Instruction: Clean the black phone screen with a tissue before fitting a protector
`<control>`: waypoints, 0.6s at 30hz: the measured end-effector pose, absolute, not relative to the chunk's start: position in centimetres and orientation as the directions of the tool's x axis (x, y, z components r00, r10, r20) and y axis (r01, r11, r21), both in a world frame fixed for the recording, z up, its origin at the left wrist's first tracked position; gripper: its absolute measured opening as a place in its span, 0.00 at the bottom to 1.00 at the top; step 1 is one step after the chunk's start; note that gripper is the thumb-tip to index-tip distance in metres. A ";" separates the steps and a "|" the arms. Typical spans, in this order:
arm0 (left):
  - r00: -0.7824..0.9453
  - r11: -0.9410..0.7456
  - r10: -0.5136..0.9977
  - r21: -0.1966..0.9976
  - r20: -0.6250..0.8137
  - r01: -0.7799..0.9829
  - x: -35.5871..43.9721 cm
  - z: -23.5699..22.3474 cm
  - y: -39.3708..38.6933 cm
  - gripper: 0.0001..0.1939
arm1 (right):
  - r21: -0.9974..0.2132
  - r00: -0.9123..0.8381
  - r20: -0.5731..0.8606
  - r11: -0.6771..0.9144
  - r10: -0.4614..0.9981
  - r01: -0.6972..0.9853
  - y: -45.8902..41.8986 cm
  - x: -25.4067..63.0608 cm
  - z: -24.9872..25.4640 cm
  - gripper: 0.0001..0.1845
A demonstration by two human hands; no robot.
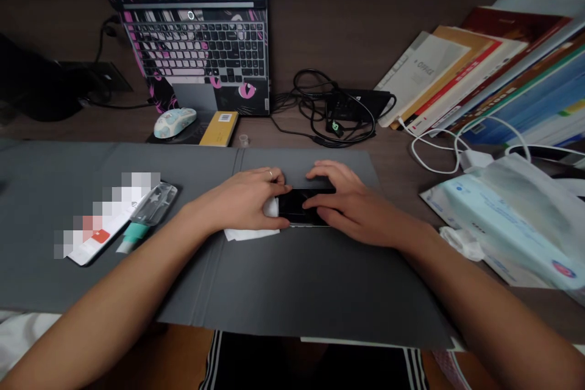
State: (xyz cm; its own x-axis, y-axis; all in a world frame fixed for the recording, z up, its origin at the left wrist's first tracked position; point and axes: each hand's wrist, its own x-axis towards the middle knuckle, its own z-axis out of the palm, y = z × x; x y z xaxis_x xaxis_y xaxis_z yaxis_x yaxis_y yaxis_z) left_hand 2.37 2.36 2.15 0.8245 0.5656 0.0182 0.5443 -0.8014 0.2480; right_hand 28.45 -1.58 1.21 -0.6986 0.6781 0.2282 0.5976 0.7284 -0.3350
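Observation:
A dark smartphone point(298, 202) lies sideways on the grey desk mat point(292, 283), its screen up. My left hand point(244, 200) grips its left end, thumb at the near edge and index finger at the far edge. Under that hand sits a white tissue point(252, 235), mostly covered by the palm. Over the phone's right part is my right hand point(359, 207), with fingers apart and a fingertip at the screen. Whether that fingertip presses or hovers I cannot tell. The right hand hides the phone's right end.
Behind the mat stand an open laptop point(192, 55), a mouse point(175, 122) and a yellow booklet point(219, 128). A spray bottle point(154, 204) lies at left beside a partly blurred flat item point(98, 236). At right are cables point(315, 116), leaning books point(461, 85) and a tissue pack point(507, 219).

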 end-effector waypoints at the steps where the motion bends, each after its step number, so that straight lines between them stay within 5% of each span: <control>1: 0.825 -0.802 0.566 0.248 0.019 0.544 2.4 2.1 2.4 0.28 | -0.350 -0.691 0.232 0.721 0.685 0.598 -1.5 28.7 1.3 0.16; 18: 0.819 -0.792 0.573 0.245 -0.017 0.559 2.4 2.2 2.3 0.29 | -0.512 -0.661 0.091 0.604 0.745 0.611 -0.2 34.5 2.2 0.16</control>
